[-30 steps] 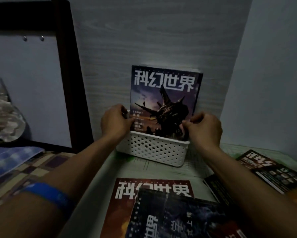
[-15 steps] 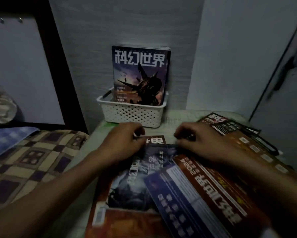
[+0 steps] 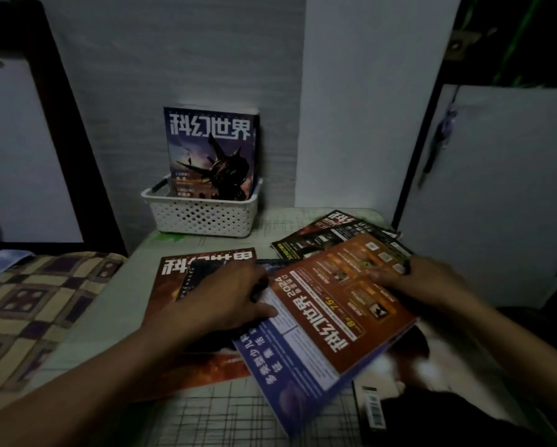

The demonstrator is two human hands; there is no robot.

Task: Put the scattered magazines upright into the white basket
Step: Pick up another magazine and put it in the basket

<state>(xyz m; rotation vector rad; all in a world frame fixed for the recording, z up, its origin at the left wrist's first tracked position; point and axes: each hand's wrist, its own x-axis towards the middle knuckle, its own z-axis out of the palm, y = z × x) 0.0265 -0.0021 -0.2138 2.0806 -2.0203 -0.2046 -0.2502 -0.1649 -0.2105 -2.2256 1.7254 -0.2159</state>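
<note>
A white perforated plastic basket point(image 3: 203, 214) stands at the far left corner of the pale grid-patterned table point(image 3: 116, 324), against the wall. One purple-covered magazine with a dark spiky ship point(image 3: 211, 150) stands upright in it, leaning back on the wall. The left hand point(image 3: 225, 295) lies flat, fingers spread, on a dark magazine over a red-orange one point(image 3: 174, 272) near the table's left edge; its thumb touches the near-left edge of an orange-and-blue back-cover magazine point(image 3: 328, 317). The right hand point(image 3: 422, 282) has its grip closed on that magazine's far right edge, which sits tilted above the pile. More dark-covered magazines point(image 3: 335, 233) lie flat toward the far right corner.
</note>
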